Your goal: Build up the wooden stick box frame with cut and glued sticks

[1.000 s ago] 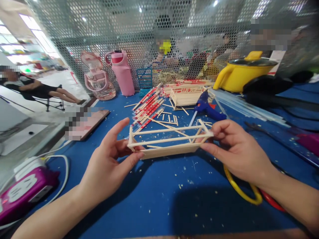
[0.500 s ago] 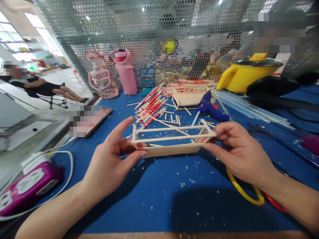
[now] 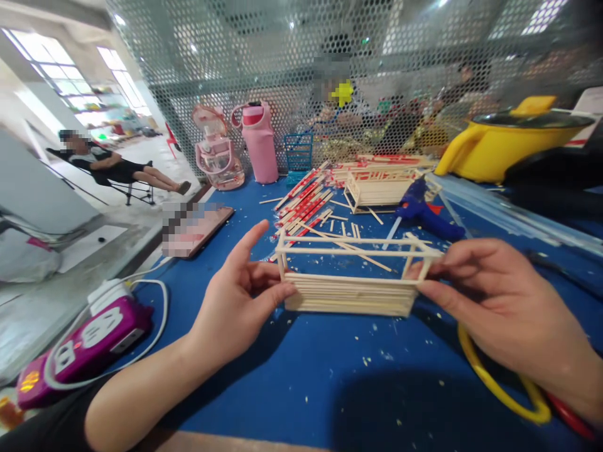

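Between my two hands is a small box-shaped frame of thin wooden sticks (image 3: 348, 295), with a slatted panel facing me and open rails above it. My left hand (image 3: 240, 289) pinches its left end between thumb and fingers, the index finger pointing up. On the opposite end, my right hand (image 3: 499, 301) grips the corner with thumb and fingers. Beyond the frame lie loose sticks (image 3: 343, 229) and a blue glue gun (image 3: 421, 210). A second stick frame (image 3: 381, 190) stands farther back.
Red-wrapped stick bundles (image 3: 304, 204), a yellow pot (image 3: 513, 147), clear glue sticks (image 3: 494, 210) and pink bottles (image 3: 259, 141) line the back by the perforated screen. At left are a phone (image 3: 207, 229) and purple power strip (image 3: 89, 342). A yellow ring (image 3: 499, 389) lies under my right wrist. A person reclines (image 3: 113, 163) beyond.
The stick frame has tilted so its slatted side shows more fully toward me. Both hands still hold its ends. The whole view has shifted, with things appearing farther right.
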A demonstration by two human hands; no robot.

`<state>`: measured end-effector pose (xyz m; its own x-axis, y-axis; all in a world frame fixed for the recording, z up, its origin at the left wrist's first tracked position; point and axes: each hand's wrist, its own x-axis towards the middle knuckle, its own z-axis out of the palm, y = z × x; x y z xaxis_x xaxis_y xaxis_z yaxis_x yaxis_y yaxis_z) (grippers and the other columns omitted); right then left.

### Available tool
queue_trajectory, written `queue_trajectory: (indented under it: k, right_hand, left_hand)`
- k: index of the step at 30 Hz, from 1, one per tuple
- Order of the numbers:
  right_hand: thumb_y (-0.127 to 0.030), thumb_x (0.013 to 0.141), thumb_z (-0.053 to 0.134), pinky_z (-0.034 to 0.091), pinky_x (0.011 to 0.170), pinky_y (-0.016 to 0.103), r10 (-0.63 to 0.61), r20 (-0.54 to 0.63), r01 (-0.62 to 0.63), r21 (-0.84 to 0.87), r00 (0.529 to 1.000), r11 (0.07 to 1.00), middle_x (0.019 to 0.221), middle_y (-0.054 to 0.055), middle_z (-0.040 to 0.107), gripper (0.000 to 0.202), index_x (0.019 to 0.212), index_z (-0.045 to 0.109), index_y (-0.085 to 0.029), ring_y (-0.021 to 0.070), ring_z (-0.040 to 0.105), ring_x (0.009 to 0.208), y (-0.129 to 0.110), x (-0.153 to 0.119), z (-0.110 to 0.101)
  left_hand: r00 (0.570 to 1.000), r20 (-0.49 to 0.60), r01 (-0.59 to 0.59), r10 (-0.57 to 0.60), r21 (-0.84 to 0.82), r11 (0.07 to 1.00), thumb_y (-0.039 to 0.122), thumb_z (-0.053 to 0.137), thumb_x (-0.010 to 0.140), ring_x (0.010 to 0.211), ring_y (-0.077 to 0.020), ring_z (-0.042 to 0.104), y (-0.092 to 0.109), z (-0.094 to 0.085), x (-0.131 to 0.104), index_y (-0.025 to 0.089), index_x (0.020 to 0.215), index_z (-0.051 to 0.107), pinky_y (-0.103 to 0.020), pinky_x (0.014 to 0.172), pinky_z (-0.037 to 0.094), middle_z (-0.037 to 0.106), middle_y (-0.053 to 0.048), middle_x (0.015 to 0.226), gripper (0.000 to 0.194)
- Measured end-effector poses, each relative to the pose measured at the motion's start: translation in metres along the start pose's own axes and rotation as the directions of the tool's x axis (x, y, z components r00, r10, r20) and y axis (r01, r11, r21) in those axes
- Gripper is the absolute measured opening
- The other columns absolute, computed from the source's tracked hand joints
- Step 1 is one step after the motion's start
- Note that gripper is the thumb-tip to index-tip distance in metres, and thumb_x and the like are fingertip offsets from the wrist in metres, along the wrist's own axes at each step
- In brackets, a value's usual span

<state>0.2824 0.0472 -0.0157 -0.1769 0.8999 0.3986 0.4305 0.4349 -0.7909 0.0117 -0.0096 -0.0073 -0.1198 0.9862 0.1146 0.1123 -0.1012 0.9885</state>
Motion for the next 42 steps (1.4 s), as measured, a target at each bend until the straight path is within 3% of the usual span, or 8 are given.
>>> queue_trajectory:
  k: [6, 13, 16, 21, 24, 31, 37, 42]
  right_hand:
    - [-0.043, 0.064, 0.071, 0.049, 0.045, 0.026, 0.208, 0.050, -0.212, 0.095, 0.977, 0.973, 0.069, 0.001, 0.065, 0.035, 0.083, 0.048, -0.026, 0.0169, 0.061, 0.053, -0.006, 0.010, -0.002]
    - [-0.043, 0.062, 0.076, 0.052, 0.058, 0.022, 0.325, 0.099, -0.339, 0.198, 0.940, 0.920, 0.074, 0.000, 0.067, 0.042, 0.089, 0.048, -0.026, 0.0165, 0.065, 0.067, 0.005, 0.013, -0.004]
    - [-0.042, 0.064, 0.076, 0.053, 0.060, 0.022, 0.338, 0.121, -0.357, 0.234, 0.933, 0.904, 0.074, -0.001, 0.067, 0.041, 0.089, 0.047, -0.028, 0.0167, 0.066, 0.070, 0.008, 0.012, -0.004]
    - [-0.042, 0.066, 0.076, 0.053, 0.060, 0.022, 0.348, 0.156, -0.378, 0.266, 0.925, 0.887, 0.073, -0.002, 0.067, 0.040, 0.089, 0.047, -0.028, 0.0159, 0.065, 0.068, 0.010, 0.013, -0.003]
    - [-0.043, 0.066, 0.076, 0.052, 0.058, 0.022, 0.350, 0.172, -0.385, 0.251, 0.921, 0.888, 0.073, -0.002, 0.066, 0.040, 0.088, 0.046, -0.028, 0.0153, 0.064, 0.067, 0.009, 0.014, -0.003]
    - [-0.044, 0.067, 0.074, 0.052, 0.057, 0.020, 0.319, 0.192, -0.358, 0.226, 0.928, 0.906, 0.073, -0.003, 0.065, 0.039, 0.089, 0.047, -0.028, 0.0136, 0.064, 0.066, 0.012, 0.013, -0.003]
    - [-0.044, 0.066, 0.074, 0.054, 0.064, 0.019, 0.181, 0.077, -0.189, 0.115, 0.981, 0.975, 0.074, -0.001, 0.068, 0.036, 0.087, 0.049, -0.027, 0.0144, 0.068, 0.071, 0.012, 0.010, -0.005]
    - [-0.045, 0.067, 0.073, 0.054, 0.061, 0.019, 0.166, 0.056, -0.169, 0.066, 0.985, 0.983, 0.074, -0.001, 0.068, 0.035, 0.087, 0.050, -0.027, 0.0138, 0.067, 0.068, 0.012, 0.009, -0.005]
  left_hand:
    - [0.985, 0.017, 0.171, -0.170, -0.089, 0.981, 0.030, 0.073, 0.074, 0.057, -0.0117, 0.063, 0.006, -0.002, 0.005, 0.024, 0.144, 0.023, -0.020, 0.054, 0.051, 0.069, 0.003, 0.068, 0.086]
    - [0.934, 0.104, 0.355, -0.343, -0.152, 0.922, 0.028, 0.052, 0.087, 0.059, -0.0125, 0.065, 0.010, -0.006, 0.008, 0.023, 0.136, 0.035, -0.019, 0.049, 0.049, 0.070, -0.001, 0.075, 0.052]
    - [0.936, 0.134, 0.342, -0.325, -0.135, 0.930, 0.024, 0.056, 0.084, 0.062, -0.0125, 0.065, 0.011, -0.007, 0.006, 0.025, 0.136, 0.034, -0.020, 0.050, 0.049, 0.069, -0.001, 0.080, 0.056]
    - [0.918, 0.252, 0.341, -0.307, -0.105, 0.934, 0.010, 0.068, 0.071, 0.059, -0.0101, 0.061, 0.009, -0.006, 0.004, 0.032, 0.144, 0.014, -0.019, 0.050, 0.046, 0.065, 0.003, 0.080, 0.093]
    - [0.914, 0.280, 0.336, -0.293, -0.117, 0.935, 0.012, 0.070, 0.071, 0.056, -0.0085, 0.057, 0.007, -0.005, 0.004, 0.033, 0.146, 0.008, -0.020, 0.052, 0.046, 0.062, 0.005, 0.074, 0.100]
    - [0.923, 0.278, 0.316, -0.267, -0.148, 0.937, 0.011, 0.066, 0.074, 0.058, -0.0089, 0.056, 0.005, -0.008, 0.005, 0.028, 0.146, 0.010, -0.020, 0.053, 0.045, 0.063, 0.003, 0.072, 0.093]
    - [0.971, 0.200, 0.172, -0.134, -0.187, 0.967, 0.006, 0.062, 0.075, 0.070, -0.0102, 0.059, 0.001, -0.004, 0.006, 0.025, 0.143, 0.019, -0.024, 0.065, 0.049, 0.064, 0.001, 0.083, 0.083]
    - [0.991, 0.099, 0.114, -0.092, -0.237, 0.965, 0.010, 0.064, 0.076, 0.084, -0.0121, 0.061, 0.001, -0.002, 0.007, 0.022, 0.135, 0.032, -0.023, 0.069, 0.051, 0.066, -0.002, 0.095, 0.068]
